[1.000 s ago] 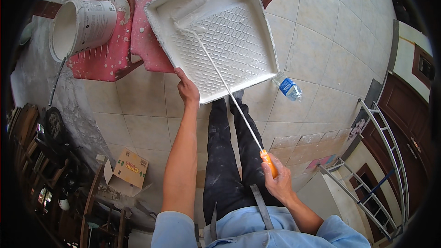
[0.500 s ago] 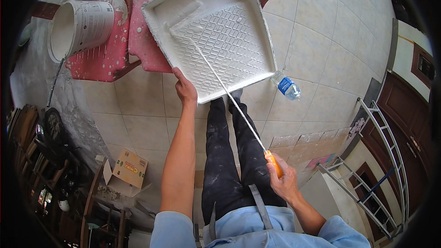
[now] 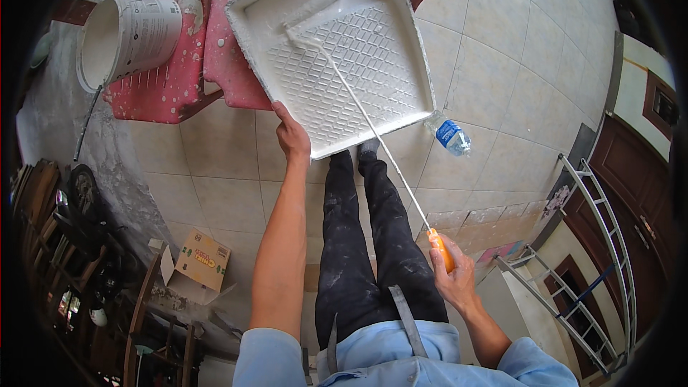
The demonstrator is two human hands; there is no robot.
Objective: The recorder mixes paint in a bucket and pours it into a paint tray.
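While the tray (image 3: 390, 64) overlaps one chair (image 3: 233, 79), a bucket (image 3: 143, 36) sits alongside.

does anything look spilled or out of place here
Yes: white spatters dot the red plastic seats, and pale smudges mark the dark trousers, probably stray paint. A clear bottle also looks misplaced, on the floor just past a corner of the paint tray.

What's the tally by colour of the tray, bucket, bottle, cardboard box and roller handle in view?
White: 2 (tray, bucket)
Clear, blue label: 1 (bottle)
Tan: 1 (box)
Orange: 1 (handle)
Total: 5
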